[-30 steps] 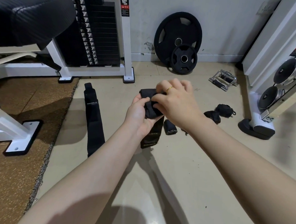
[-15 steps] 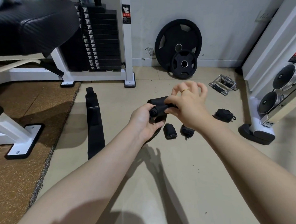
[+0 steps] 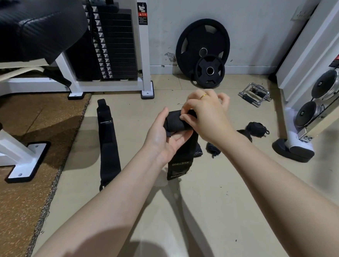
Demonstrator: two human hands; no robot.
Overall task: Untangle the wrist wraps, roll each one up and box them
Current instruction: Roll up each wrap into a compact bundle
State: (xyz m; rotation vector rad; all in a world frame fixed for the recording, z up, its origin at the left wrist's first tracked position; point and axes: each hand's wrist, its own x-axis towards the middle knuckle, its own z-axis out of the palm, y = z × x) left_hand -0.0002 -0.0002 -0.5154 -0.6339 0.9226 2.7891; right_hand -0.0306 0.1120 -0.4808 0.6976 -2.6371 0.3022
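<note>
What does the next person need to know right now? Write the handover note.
Left hand cradles the half-rolled wrist wrap; right hand pinches the roll from above. Its loose tail hangs toward the floor.
Done: three wraps look bundled on the floor by the right forearm, one clear at, two partly hidden.
Left: finish this roll, then roll the flat wrap lying beside the mat, then box them all. No box is in view.

Wrap [image 3: 177,123]: black, half rolled, tail hanging, held above floor. Flat wrap [image 3: 106,143]: unrolled, left of it. Rolled wraps [image 3: 258,128], [image 3: 213,148]: right, on floor.
</note>
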